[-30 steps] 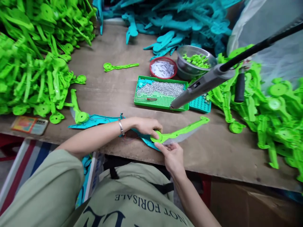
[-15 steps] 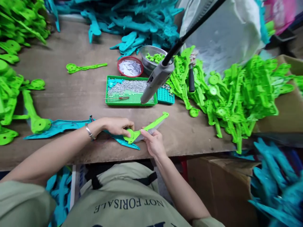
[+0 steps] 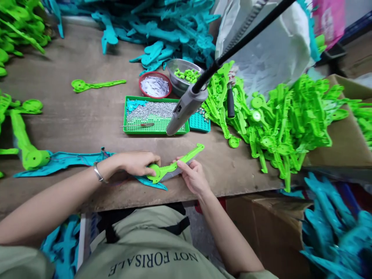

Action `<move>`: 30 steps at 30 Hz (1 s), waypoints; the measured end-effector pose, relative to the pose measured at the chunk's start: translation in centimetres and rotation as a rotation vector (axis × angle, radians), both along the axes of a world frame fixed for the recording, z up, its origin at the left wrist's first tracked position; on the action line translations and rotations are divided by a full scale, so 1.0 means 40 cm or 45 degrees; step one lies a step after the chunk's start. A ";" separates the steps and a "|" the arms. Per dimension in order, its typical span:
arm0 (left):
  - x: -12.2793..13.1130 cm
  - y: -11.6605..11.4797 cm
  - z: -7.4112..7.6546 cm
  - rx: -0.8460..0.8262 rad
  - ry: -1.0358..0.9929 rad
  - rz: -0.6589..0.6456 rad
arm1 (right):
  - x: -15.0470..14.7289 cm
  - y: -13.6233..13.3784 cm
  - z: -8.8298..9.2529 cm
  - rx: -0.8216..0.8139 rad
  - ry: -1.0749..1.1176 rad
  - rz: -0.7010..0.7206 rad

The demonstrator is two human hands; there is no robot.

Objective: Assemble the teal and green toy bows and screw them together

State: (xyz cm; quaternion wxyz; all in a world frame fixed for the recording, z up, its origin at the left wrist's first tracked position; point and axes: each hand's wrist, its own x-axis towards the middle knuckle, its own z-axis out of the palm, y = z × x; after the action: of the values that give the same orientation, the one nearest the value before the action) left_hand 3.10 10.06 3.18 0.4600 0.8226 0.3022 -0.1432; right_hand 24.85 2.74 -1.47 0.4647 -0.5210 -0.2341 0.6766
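Near the table's front edge, my left hand (image 3: 138, 164) is closed on the round end of a long lime-green plastic arm (image 3: 165, 169). My right hand (image 3: 195, 176) pinches the same arm around its middle, thumb on top. A thin greyish translucent strip (image 3: 174, 173) runs along its lower side. The arm's narrow end points up and to the right. Beneath its round end lies a blue plastic shell (image 3: 154, 183), partly hidden by my left hand. Left of my wrist, another blue piece with thin wires (image 3: 75, 158) touches a green arm (image 3: 33, 157).
An electric screwdriver (image 3: 187, 108) hangs over a green tray (image 3: 155, 131) of screws holding a small screwdriver (image 3: 138, 125). Behind are a red basket (image 3: 155, 95) and a metal bowl (image 3: 177, 86). Green parts (image 3: 279, 128) pile at right, blue ones (image 3: 174, 27) at the back.
The view has shifted slightly. My right hand has slid a little along the green arm toward its narrow end; my left hand still grips the round end.
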 end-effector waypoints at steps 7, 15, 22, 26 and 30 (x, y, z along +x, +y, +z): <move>0.003 -0.015 0.017 0.068 0.114 -0.014 | 0.056 0.045 0.023 0.113 -0.062 -0.131; 0.073 -0.025 -0.014 -0.125 -0.135 0.179 | 0.041 0.040 0.031 0.105 -0.131 -0.127; 0.104 -0.022 -0.036 -0.240 -0.201 0.309 | 0.069 0.074 0.031 0.186 -0.240 -0.201; 0.103 -0.013 -0.041 -0.260 -0.166 0.281 | 0.064 0.095 0.024 0.164 -0.235 -0.234; 0.072 -0.008 -0.048 -0.067 -0.222 0.312 | 0.061 0.117 0.000 0.080 -0.245 -0.188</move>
State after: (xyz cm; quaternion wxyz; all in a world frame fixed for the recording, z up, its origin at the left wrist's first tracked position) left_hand 5.98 9.75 1.24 0.5200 0.7764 0.3554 -0.0219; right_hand 27.29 7.42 -1.47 0.5049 -0.5846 -0.2598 0.5796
